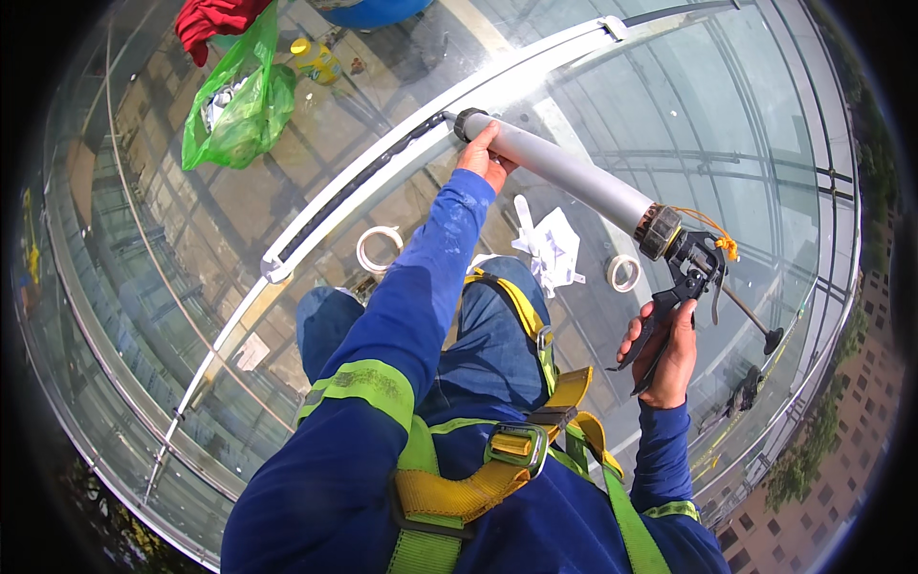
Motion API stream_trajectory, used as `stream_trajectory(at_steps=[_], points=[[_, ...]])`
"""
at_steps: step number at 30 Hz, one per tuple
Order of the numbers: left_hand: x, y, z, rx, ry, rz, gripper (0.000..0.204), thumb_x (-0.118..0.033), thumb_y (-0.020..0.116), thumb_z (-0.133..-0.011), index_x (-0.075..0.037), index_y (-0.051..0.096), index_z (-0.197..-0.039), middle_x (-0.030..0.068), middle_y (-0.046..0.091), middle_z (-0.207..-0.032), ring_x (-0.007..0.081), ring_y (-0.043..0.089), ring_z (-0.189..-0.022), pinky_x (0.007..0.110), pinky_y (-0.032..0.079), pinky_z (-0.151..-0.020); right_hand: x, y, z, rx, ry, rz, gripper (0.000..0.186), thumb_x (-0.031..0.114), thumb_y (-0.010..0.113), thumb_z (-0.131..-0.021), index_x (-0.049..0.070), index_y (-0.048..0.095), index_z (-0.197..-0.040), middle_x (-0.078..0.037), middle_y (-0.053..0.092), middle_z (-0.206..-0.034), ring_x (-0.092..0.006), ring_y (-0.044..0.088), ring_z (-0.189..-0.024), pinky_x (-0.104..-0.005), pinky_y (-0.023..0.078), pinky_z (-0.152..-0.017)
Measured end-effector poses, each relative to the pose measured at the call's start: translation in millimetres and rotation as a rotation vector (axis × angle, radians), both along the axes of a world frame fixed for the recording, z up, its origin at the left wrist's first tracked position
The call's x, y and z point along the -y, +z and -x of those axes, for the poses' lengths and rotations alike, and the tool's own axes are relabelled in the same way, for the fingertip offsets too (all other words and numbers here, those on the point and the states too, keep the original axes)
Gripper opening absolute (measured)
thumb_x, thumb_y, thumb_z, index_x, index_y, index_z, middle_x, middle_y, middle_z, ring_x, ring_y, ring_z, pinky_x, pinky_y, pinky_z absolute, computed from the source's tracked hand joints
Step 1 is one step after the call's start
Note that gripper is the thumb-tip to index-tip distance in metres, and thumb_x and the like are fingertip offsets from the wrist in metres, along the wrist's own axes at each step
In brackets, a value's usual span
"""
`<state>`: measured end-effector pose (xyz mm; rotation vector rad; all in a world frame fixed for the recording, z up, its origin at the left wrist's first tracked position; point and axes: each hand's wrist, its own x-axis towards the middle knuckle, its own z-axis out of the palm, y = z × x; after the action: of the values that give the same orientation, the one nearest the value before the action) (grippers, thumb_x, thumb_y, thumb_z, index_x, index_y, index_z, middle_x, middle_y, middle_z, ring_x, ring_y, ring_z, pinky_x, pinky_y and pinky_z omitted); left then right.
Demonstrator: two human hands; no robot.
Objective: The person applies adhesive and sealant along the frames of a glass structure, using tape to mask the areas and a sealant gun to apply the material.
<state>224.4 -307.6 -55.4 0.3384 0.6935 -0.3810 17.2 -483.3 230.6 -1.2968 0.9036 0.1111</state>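
A long grey caulking gun (574, 172) lies slantwise across the view, its nozzle end at the upper left. My left hand (488, 158) is closed around the front of its barrel. Around the black trigger handle at the rear, my right hand (665, 354) is wrapped. The nozzle tip meets a joint filled with black sealant (359, 177), which runs between two strips of white masking tape (402, 158). An orange cord (712, 225) is tied at the gun's back end, and the plunger rod (746, 308) sticks out behind.
Two tape rolls (380, 250) (623, 274) and crumpled white paper (555, 249) lie on the glass. Farther off are a green plastic bag (244, 105), a yellow bottle (316, 60), a red cloth (212, 24) and a blue tub (373, 10). A rope (143, 234) runs along the left; I wear a harness (516, 445).
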Motion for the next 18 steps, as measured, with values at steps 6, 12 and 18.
stream_trajectory(at_steps=[6,12,18], points=[[14.4,1.9,-10.6,-0.019,-0.036,0.028,0.044,-0.022,0.074,-0.092,-0.01,0.053,-0.128,0.01,0.054,-0.127,0.0285,0.056,-0.118,0.056,0.05,-0.101,29.8,3.6,7.2,-0.045,0.108,-0.081,0.065,0.064,0.04,-0.102,0.0,0.053,-0.105,-0.011,0.058,-0.082,-0.021,0.06,-0.057,-0.0352,0.051,-0.047],[20.5,-1.4,-17.3,-0.012,-0.023,0.048,0.044,-0.022,0.074,-0.092,-0.009,0.052,-0.128,0.0108,0.054,-0.128,0.0287,0.056,-0.118,0.056,0.05,-0.101,-9.0,4.7,-21.7,0.024,-0.13,0.134,0.065,0.064,0.04,-0.102,0.001,0.056,-0.099,-0.007,0.056,-0.068,-0.0177,0.056,-0.049,-0.0305,0.047,-0.044],[35.6,1.5,-25.3,0.011,-0.047,0.06,0.045,-0.022,0.074,-0.092,-0.009,0.052,-0.128,0.0106,0.054,-0.127,0.029,0.056,-0.118,0.055,0.05,-0.102,44.2,4.2,-2.1,-0.04,0.079,-0.077,0.066,0.063,0.04,-0.102,-0.001,0.054,-0.106,-0.01,0.06,-0.082,-0.0221,0.061,-0.057,-0.0352,0.052,-0.048]])
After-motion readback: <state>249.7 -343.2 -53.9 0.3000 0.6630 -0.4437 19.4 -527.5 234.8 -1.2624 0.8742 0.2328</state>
